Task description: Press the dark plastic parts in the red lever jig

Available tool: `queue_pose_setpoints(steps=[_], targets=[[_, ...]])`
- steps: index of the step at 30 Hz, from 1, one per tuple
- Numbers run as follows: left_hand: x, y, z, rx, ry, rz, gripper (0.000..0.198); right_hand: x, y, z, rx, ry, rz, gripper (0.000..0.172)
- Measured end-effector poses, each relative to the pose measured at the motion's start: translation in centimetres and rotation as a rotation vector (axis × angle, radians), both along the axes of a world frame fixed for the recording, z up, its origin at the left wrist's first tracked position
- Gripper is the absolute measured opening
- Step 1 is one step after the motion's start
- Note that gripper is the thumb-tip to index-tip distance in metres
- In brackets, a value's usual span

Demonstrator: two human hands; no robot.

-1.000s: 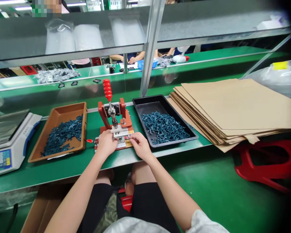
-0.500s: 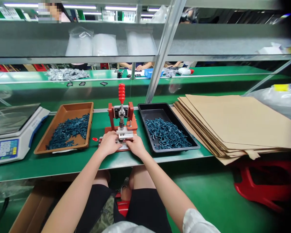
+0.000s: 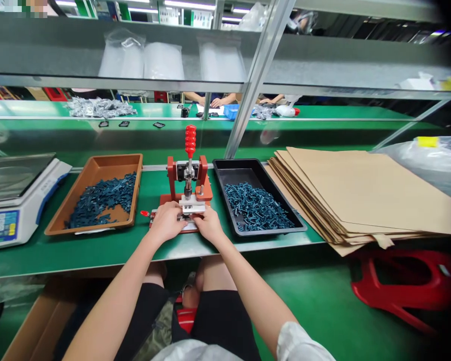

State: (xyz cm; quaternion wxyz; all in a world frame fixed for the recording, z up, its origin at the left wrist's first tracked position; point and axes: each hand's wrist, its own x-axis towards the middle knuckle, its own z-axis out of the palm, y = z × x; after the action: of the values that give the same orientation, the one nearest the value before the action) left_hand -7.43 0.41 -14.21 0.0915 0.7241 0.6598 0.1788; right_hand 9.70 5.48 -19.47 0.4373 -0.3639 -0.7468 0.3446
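The green bench [image 3: 108,248] runs from nine to three o'clock across the station. The bulkiest load on it is a fanned stack of flat cardboard sheets [image 3: 364,190] at three o'clock, overhanging the front edge above a red stool [image 3: 406,286] and, in my judgement, parked clear of the working zone. A weighing scale [image 3: 15,200] sits at nine o'clock, pan bare. Two open trays flank the centre, judged to be set there so that each hand reaches one without crossing. The brown tray [image 3: 105,168], at ten o'clock, holds a loose heap of dark blue parts [image 3: 101,198] banked towards its near side. The black tray [image 3: 236,176], at two o'clock, holds smaller dark blue pieces [image 3: 257,205] gathered in its near half, with the far half bare. Between them, at twelve o'clock and just beside the bench's front edge, stands the red press fixture [image 3: 190,185], its ribbed handle [image 3: 190,140] upright. The left hand [image 3: 167,223] and right hand [image 3: 209,225] rest on the fixture's base at either side of the white plate [image 3: 191,205]. Their fingers are curled down and close together, apparently steadying whatever lies there. Whether either hand pinches a piece I cannot tell, as the knuckles hide it.
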Motion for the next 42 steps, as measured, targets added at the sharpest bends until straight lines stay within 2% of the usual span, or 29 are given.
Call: queue_pose_setpoints(steps=[7, 14, 16, 18, 20, 22, 23, 24, 25, 27, 30, 32, 35, 37, 38, 40, 42], targets=[[-0.1, -0.1, 0.1, -0.008, -0.006, -0.006, 0.022, 0.0, -0.1, -0.2, 0.018, -0.028, 0.000, 0.022], [0.3, -0.1, 0.2, -0.006, -0.019, -0.001, 0.019, 0.0, -0.5, 0.2, 0.143, -0.044, -0.008, 0.024], [0.3, -0.8, 0.1, 0.028, -0.017, -0.027, 0.019, 0.1, -0.5, 0.4, 0.146, -0.055, 0.004, 0.025], [-0.2, -2.0, -0.1, 0.146, -0.022, -0.038, 0.023, 0.1, -0.5, 0.6, 0.129, -0.059, 0.007, 0.028], [-1.4, -3.2, -0.3, 0.362, -0.046, 0.097, 0.029, 0.0, -0.5, 0.8, 0.109, -0.060, 0.004, 0.028], [-2.8, -3.7, -0.4, 0.563, -0.130, 0.354, 0.037, 0.0, -0.4, 0.8, 0.103, -0.059, 0.004, 0.025], [-3.3, -3.6, -0.3, 0.611, -0.210, 0.459, 0.041, 0.0, -0.4, 0.8, 0.107, -0.058, 0.007, 0.023], [-3.6, -3.2, -0.3, 0.607, -0.305, 0.507, 0.044, 0.0, -0.4, 0.8, 0.111, -0.056, 0.010, 0.023], [-3.6, -2.7, -0.2, 0.559, -0.392, 0.491, 0.045, 0.1, -0.4, 0.8, 0.113, -0.054, 0.013, 0.023], [-2.7, -1.6, -0.1, 0.403, -0.449, 0.332, 0.048, 0.2, -0.4, 0.7, 0.102, -0.048, 0.011, 0.023], [-0.9, -0.6, -0.3, 0.246, -0.288, 0.119, 0.056, 0.4, -0.1, 0.4, 0.041, -0.021, -0.007, 0.020], [-0.4, -0.6, -0.7, 0.216, -0.245, 0.085, 0.061, 0.6, 0.3, 0.1, -0.031, -0.005, -0.016, 0.021], [-1.0, -0.6, -0.8, 0.198, -0.357, 0.145, 0.064, 0.8, 1.0, -0.2, -0.140, -0.038, 0.017, 0.017], [-1.2, -0.1, 0.0, 0.274, -0.443, 0.225, 0.063, 0.8, 1.4, -0.2, -0.189, -0.056, 0.052, 0.014], [-1.1, 0.4, 0.9, 0.348, -0.476, 0.254, 0.062, 0.8, 1.6, -0.2, -0.204, -0.049, 0.065, 0.015], [-0.2, 1.6, 3.8, 0.518, -0.529, 0.267, 0.058, 0.7, 1.7, -0.2, -0.220, -0.026, 0.085, 0.017], [1.2, 2.7, 7.5, 0.628, -0.589, 0.211, 0.057, 0.7, 1.8, -0.3, -0.226, -0.004, 0.108, 0.019]])
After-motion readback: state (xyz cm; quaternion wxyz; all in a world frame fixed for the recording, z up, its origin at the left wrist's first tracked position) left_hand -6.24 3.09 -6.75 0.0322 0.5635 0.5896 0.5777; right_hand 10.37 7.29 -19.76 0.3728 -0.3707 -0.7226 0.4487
